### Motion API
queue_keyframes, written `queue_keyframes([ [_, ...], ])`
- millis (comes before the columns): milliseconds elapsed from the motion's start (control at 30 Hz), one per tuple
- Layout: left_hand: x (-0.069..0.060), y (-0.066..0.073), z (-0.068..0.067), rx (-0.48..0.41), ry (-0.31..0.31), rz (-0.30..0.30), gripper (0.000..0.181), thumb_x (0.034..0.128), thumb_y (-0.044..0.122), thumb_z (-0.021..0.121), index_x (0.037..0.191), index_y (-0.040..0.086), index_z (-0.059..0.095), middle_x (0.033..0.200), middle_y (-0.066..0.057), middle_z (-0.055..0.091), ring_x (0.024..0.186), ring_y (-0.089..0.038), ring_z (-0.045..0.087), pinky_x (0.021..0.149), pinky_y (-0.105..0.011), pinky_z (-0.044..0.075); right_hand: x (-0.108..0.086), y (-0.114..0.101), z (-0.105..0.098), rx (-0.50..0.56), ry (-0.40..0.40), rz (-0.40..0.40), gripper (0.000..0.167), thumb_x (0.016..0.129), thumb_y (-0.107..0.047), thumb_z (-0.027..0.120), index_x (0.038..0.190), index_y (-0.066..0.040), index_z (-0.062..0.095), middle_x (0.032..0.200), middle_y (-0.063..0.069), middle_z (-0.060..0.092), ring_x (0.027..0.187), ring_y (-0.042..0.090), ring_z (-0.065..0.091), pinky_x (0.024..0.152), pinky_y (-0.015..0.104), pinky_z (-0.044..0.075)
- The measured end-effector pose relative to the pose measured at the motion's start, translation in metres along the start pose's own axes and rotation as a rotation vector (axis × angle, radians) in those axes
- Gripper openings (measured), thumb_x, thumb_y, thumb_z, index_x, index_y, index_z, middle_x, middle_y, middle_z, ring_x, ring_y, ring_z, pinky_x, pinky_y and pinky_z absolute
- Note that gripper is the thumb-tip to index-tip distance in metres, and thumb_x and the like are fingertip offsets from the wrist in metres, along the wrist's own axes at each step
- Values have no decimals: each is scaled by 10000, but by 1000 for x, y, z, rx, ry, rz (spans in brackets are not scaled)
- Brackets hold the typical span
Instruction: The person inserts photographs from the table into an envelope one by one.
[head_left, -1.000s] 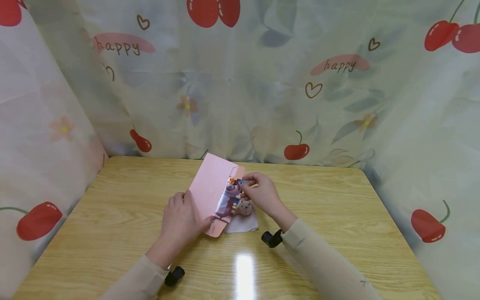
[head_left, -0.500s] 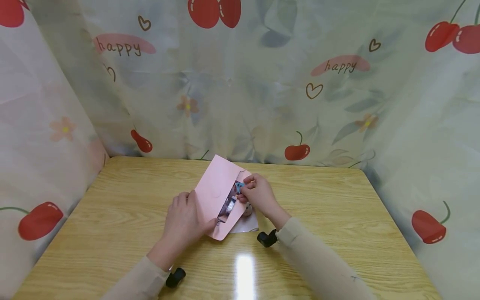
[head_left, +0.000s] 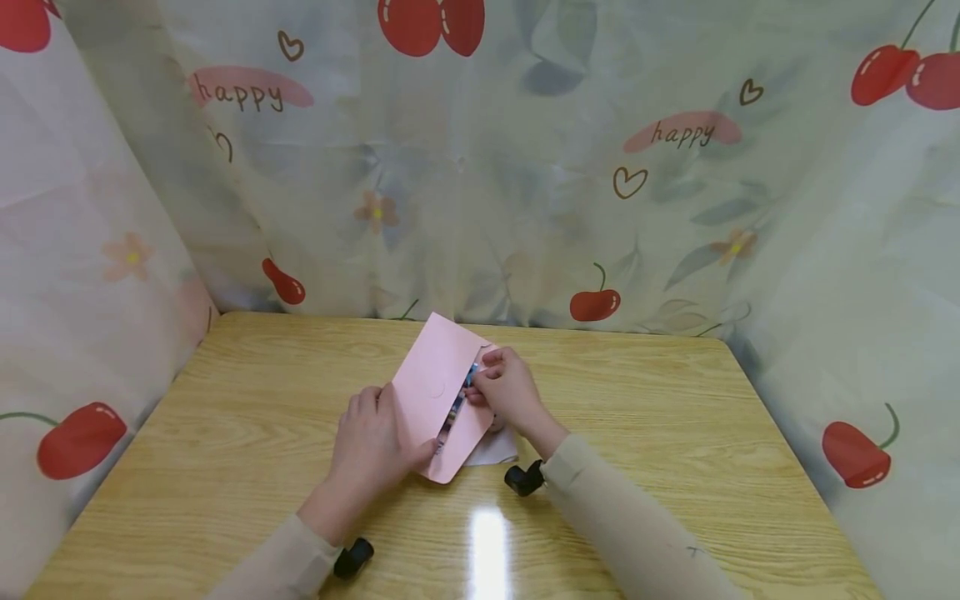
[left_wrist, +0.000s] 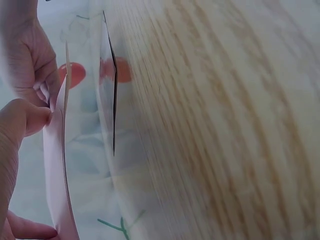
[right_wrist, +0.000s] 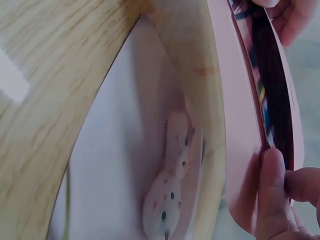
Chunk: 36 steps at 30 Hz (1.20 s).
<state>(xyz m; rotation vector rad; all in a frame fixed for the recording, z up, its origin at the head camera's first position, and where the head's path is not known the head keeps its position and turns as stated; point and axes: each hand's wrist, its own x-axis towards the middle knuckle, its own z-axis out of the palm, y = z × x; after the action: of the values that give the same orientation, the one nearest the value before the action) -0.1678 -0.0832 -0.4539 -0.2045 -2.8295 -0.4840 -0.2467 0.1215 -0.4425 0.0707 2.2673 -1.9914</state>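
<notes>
A pink envelope (head_left: 431,375) is held tilted above the table, its mouth facing right, with a colourful printed card (head_left: 452,414) mostly inside. The left hand (head_left: 371,442) grips the envelope's lower left part, thumb near the mouth. At the upper end of the mouth, the right hand (head_left: 510,392) pinches the card's edge. In the right wrist view, the card (right_wrist: 261,95) shows as a strip within the envelope (right_wrist: 235,100), and fingers of the right hand (right_wrist: 280,200) lie at the opening. Beneath is a pale printed sheet (right_wrist: 115,115) with spotted toy figures, lying on the table.
The wooden table (head_left: 637,392) extends on all sides of the hands. A patterned curtain (head_left: 480,225) with cherries surrounds its back and sides. Black devices (head_left: 352,558) are at both wrists.
The card has gone deeper into the envelope, whose mouth has narrowed. The envelope has shifted right over the printed sheet, and the right hand has moved slightly left.
</notes>
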Motion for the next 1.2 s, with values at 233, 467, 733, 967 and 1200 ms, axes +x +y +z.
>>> queue_keyframes([
  [233,0,1,-1,3,-2,-19,1047,652,672,728,1291,-97,415,1158,-246,475,1053,-386,460,875,-515,417,-2,-2,0,-43,-28,-23,326,894,21,619,1180,11,463,908,193,646,730,269,702,646,343,565],
  [467,1,-1,-3,3,-80,-85,1105,657,697,720,1325,-118,387,1219,-268,459,1098,-399,448,935,-517,395,-2,-5,-12,-138,-21,-89,257,897,-133,677,1104,-39,556,913,136,628,715,250,684,627,376,566],
  [733,2,-7,-3,0,-107,-120,1121,663,667,738,1353,-131,359,1225,-280,453,1096,-405,442,929,-525,393,0,-14,-30,-179,34,-156,251,910,-248,677,1072,-76,592,926,115,627,755,265,688,629,367,565],
  [967,3,-12,-5,12,-86,-125,1086,656,669,738,1307,-130,398,1190,-276,476,1061,-393,455,909,-510,397,4,-9,-46,-214,30,-140,384,870,-380,715,1078,-90,577,969,119,607,859,351,675,724,459,552],
  [1200,1,-20,-4,-3,-53,-116,1076,658,634,752,1309,-142,388,1177,-284,475,1063,-414,455,908,-521,394,8,3,-51,-318,25,-106,540,829,-426,745,1158,-31,577,994,98,605,864,316,648,712,400,553],
])
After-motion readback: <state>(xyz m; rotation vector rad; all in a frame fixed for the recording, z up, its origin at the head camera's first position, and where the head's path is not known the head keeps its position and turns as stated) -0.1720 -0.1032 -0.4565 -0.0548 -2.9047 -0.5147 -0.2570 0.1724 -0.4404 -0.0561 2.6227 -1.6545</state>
